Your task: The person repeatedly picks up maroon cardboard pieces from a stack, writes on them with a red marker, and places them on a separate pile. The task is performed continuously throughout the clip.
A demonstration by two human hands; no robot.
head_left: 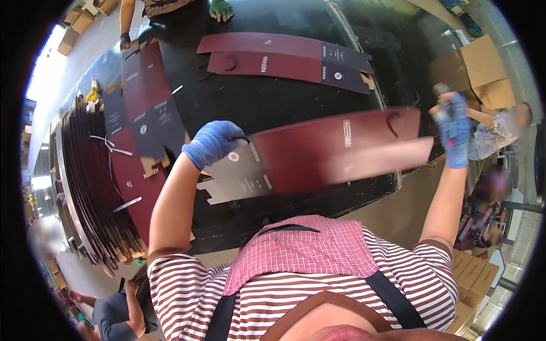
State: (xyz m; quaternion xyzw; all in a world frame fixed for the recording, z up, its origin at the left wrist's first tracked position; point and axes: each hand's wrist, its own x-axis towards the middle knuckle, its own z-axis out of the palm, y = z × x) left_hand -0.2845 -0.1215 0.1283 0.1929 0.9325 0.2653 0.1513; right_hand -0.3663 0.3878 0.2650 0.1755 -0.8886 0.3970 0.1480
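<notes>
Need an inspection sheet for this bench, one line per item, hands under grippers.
Surface: black table, pale seam across its right part.
Job's things: maroon-and-grey sheet, partly motion-blurred, dark loop near its right end.
Clutter: more maroon-and-grey pieces at the far side and left; dense stack of flat pieces at left.
Grippers: left hand, blue glove, fingers curled at the sheet's grey end, exact grip unclear; right hand, blue glove, beyond the opposite end, gap visible.
Cables: nothing seen.
Surroundings: co-worker's green-gloved hand at the far edge; cardboard boxes at right.
</notes>
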